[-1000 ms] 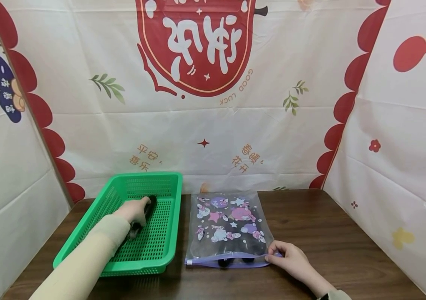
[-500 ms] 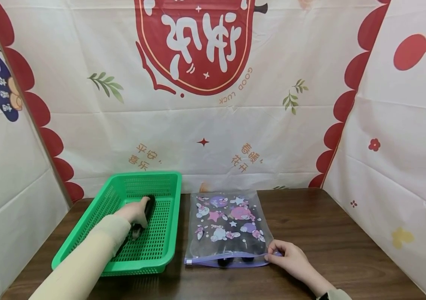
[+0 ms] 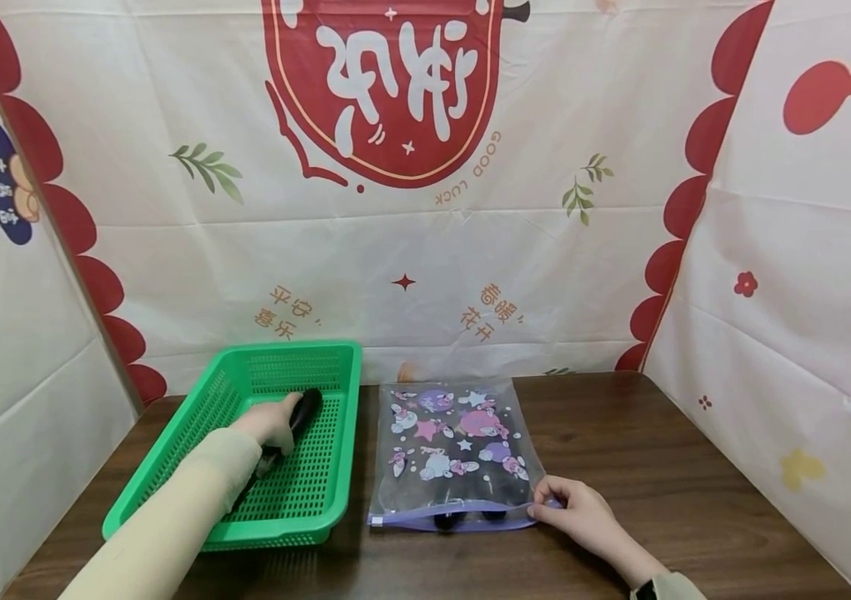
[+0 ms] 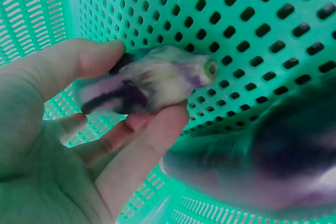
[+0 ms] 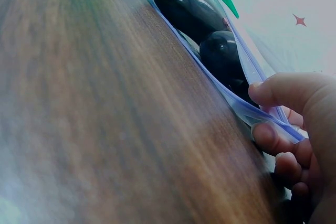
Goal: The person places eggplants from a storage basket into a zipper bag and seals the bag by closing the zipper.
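Inside the green basket (image 3: pixel 342 492), the left hand (image 3: pixel 266 423) grips a dark eggplant (image 3: pixel 307 410). The left wrist view shows thumb and fingers of that hand (image 4: pixel 79 124) around its pale stem end (image 4: pixel 168 74); a second dark purple eggplant (image 4: pixel 294 150) lies beside it. The right hand (image 3: pixel 578 512) pinches the right corner of the printed zip bag (image 3: pixel 463 450) by its purple edge. In the right wrist view, the bag's mouth gapes near the right hand (image 5: pixel 299 124), with two dark glossy eggplants (image 5: pixel 189 11) inside.
The bag lies flat on the brown wooden table (image 3: pixel 605 433), right of the basket. Behind the table hangs a white printed cloth (image 3: pixel 410 242), and similar cloth panels stand at the left and right sides.
The eggplant in the left hand has shifted slightly, its dark end now tilted further right. The right hand keeps its hold on the bag corner.
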`<control>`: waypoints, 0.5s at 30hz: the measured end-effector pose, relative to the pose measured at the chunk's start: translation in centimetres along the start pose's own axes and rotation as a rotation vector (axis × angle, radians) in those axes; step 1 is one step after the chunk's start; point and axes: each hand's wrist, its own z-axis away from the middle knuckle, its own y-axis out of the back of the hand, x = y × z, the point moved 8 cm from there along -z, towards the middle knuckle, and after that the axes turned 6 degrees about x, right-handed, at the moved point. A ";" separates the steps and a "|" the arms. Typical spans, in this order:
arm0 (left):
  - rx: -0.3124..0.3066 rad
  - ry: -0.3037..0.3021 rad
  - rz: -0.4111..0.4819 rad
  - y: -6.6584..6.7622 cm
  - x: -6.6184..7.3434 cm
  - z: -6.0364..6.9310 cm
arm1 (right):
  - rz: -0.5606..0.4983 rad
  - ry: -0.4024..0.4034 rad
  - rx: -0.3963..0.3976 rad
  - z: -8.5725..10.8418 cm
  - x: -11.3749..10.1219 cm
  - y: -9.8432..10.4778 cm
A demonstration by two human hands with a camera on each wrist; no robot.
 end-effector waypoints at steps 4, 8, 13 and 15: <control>0.020 0.025 0.051 0.4 0.2 0.5 | 0.001 -0.002 -0.003 -0.1 -0.1 0.1; 0.039 0.046 0.099 0.9 0.5 0.8 | 0.003 -0.006 0.000 -0.1 -0.1 0.1; 0.045 0.048 0.118 1.0 0.5 0.9 | 0.001 -0.015 -0.002 -0.1 -0.1 0.1; 0.048 0.044 0.109 1.0 0.6 1.0 | -0.007 -0.017 -0.006 0.0 -0.2 0.1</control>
